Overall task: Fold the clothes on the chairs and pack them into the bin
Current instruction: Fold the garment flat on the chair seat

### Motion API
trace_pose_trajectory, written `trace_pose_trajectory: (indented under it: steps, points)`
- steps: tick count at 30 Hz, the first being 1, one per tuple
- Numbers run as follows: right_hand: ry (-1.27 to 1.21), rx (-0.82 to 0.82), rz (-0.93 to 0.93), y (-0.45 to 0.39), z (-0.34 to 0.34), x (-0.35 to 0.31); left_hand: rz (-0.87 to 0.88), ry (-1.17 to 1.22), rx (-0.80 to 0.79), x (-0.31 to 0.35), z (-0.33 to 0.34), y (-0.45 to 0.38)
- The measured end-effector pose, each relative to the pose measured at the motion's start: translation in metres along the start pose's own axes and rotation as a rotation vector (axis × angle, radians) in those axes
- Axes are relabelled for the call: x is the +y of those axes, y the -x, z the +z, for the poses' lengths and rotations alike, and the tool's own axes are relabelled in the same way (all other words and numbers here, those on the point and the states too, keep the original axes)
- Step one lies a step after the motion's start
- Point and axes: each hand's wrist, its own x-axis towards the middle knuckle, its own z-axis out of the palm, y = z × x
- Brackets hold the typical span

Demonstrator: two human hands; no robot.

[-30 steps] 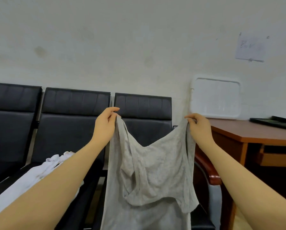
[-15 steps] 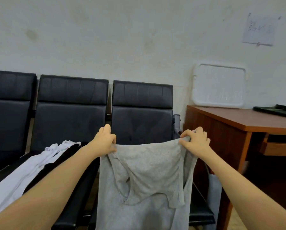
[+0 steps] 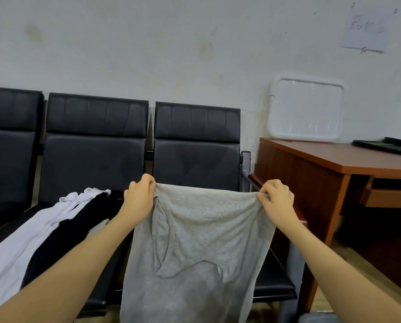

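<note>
A grey sleeveless top hangs stretched between my two hands over the rightmost black chair. My left hand pinches its upper left corner and my right hand pinches its upper right corner. The top's neckline and armholes sag in the middle and its lower part drops out of view. On the middle chair lie a white garment and a black garment, spread side by side. A pale grey rim shows at the bottom right; I cannot tell whether it is the bin.
A brown wooden desk stands to the right of the chairs, with a white plastic lid leaning on the wall and a dark flat object on top. A third black chair is at far left. The chair armrest is near my right hand.
Both hands have come down from chest height to just above the seat, pulling the grey top's upper edge taut and flat. The view has tilted slightly down.
</note>
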Motion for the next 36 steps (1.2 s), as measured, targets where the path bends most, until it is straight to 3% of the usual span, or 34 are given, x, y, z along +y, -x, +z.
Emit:
trace_pose_trajectory:
  steps: [4,8,14,26,33,36]
  points:
    - [-0.007,0.034,-0.075,0.008,-0.007,0.004,0.130,-0.027,-0.047,-0.011,-0.004,0.003]
    - [-0.018,-0.020,-0.088,0.019,-0.011,0.008,0.270,-0.007,0.081,-0.012,-0.003,0.016]
    - [0.010,-0.070,-0.087,0.035,0.004,0.027,0.220,0.052,0.077,-0.023,0.020,0.041]
    - [-0.091,-0.174,0.046,0.027,0.122,0.077,0.049,0.038,-0.157,-0.088,0.116,0.037]
    - [-0.087,-0.277,0.111,0.009,0.187,0.101,0.119,-0.056,-0.331,-0.135,0.165,0.008]
    - [-0.053,-0.321,0.157,0.007,0.206,0.107,0.055,-0.083,-0.361,-0.152,0.177,0.002]
